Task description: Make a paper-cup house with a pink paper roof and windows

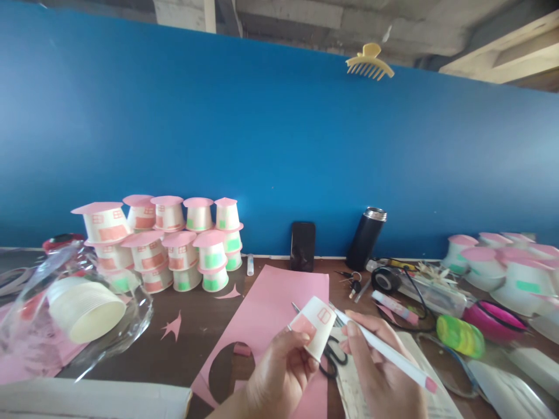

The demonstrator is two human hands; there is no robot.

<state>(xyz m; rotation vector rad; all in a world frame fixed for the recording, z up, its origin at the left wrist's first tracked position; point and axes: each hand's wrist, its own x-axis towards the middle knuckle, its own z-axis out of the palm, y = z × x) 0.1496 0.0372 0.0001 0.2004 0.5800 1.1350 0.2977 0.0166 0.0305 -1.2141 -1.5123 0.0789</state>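
My left hand (286, 366) grips a white paper cup (322, 331), tilted, with a small window drawn in pinkish red and a pink coloured patch on its side. In my right hand (379, 361) is a white marker pen (393, 352) with a pink end, its tip close to the cup's edge by the drawn window. Whether the tip touches the cup I cannot tell. Beneath the hands lies a pink paper sheet (279, 291) with a round hole cut out. Black-handled scissors (335, 356) rest partly hidden behind the cup.
Stacked decorated cups (152, 253) with pink paper tops stand at the left; more cups (524, 279) sit far right. Loose cups (82, 308) lie in clear plastic. A phone (303, 247) and black bottle (365, 238) stand against the blue partition (271, 128). Keys (354, 283) lie nearby.
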